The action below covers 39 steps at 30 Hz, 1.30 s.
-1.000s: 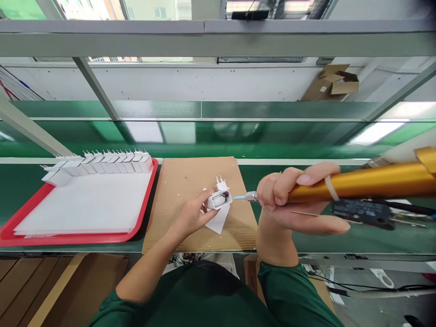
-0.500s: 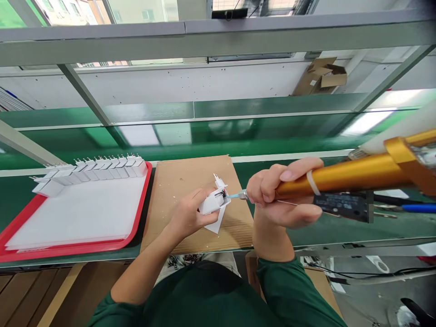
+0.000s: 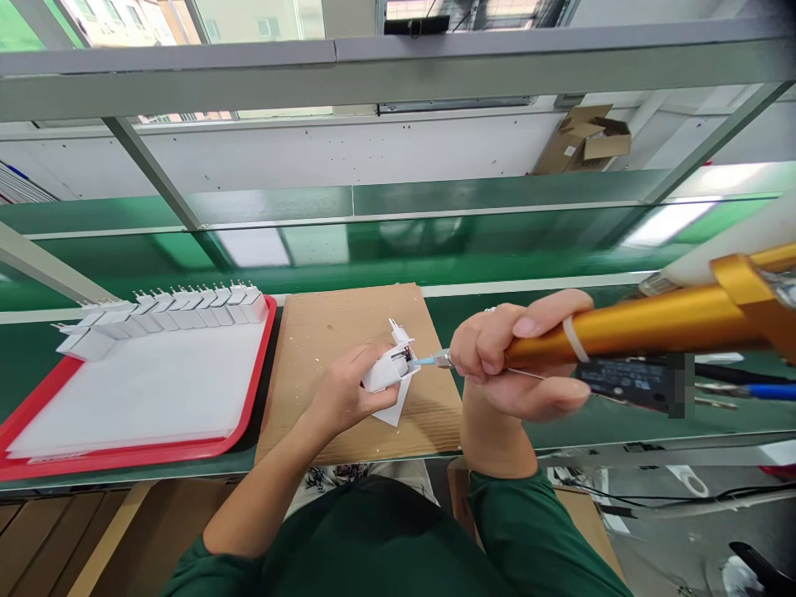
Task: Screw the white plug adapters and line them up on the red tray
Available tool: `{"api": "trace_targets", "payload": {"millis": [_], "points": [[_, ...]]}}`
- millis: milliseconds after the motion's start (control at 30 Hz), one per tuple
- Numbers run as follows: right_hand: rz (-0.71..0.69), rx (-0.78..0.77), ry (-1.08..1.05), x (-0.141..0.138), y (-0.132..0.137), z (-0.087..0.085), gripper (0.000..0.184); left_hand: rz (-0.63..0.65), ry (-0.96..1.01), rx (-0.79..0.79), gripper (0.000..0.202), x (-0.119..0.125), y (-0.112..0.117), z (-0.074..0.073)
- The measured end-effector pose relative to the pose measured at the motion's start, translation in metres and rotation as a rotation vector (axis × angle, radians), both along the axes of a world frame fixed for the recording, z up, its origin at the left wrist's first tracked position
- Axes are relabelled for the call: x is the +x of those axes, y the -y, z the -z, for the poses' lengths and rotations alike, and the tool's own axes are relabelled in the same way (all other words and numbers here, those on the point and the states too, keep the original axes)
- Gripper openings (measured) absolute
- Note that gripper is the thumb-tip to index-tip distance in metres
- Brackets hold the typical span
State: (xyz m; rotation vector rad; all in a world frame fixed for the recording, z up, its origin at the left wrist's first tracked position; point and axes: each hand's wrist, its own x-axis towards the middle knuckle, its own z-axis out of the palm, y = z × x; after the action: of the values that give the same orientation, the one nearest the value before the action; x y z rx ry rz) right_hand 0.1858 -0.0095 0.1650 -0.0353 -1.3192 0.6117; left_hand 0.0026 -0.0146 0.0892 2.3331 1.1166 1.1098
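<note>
My left hand (image 3: pixel 345 394) is closed round a white plug housing (image 3: pixel 386 371), tilted with its two pins pointing up, just above a brown cardboard sheet (image 3: pixel 348 332). A white paper scrap (image 3: pixel 395 406) lies under it. My right hand (image 3: pixel 519 356) grips a long gold dispensing tool (image 3: pixel 647 323). The tool's thin blue tip (image 3: pixel 425 361) reaches into the open side of the housing. A black switch block (image 3: pixel 628 383) hangs under the tool's barrel.
A red tray (image 3: pixel 133 452) with white sheets lies at the left, with a row of several white plug housings (image 3: pixel 167 311) along its far edge. Green conveyor belt (image 3: pixel 311 249) runs behind. Cables (image 3: pixel 740 390) lie at the right. An open cardboard box (image 3: pixel 588 137) stands at the back.
My left hand has lifted and tilted the housing a little, and the tool's tip has stayed in its opening. The view has shifted slightly right and down.
</note>
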Motion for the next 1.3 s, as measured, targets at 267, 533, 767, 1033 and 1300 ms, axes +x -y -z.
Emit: {"api": "trace_targets", "payload": {"millis": [267, 533, 767, 1033, 1300], "points": [[0.068, -0.055, -0.001, -0.001, 0.001, 0.005, 0.037, -0.009, -0.008, -0.011, 0.035, -0.001, 0.001, -0.002], [0.024, -0.024, -0.016, -0.002, 0.002, 0.000, 0.033, -0.010, 0.004, -0.012, 0.036, -0.001, 0.001, -0.001], [0.005, -0.007, 0.002, 0.004, 0.002, 0.003, 0.038, -0.009, 0.027, -0.031, 0.037, 0.000, 0.001, 0.001], [-0.023, -0.049, -0.049, 0.000, 0.007, 0.004, 0.037, 0.028, 0.305, -0.443, 0.044, 0.014, -0.007, 0.035], [-0.023, -0.056, -0.086, -0.004, 0.009, 0.000, 0.036, 0.187, 0.703, -0.658, 0.052, 0.053, -0.001, 0.073]]}}
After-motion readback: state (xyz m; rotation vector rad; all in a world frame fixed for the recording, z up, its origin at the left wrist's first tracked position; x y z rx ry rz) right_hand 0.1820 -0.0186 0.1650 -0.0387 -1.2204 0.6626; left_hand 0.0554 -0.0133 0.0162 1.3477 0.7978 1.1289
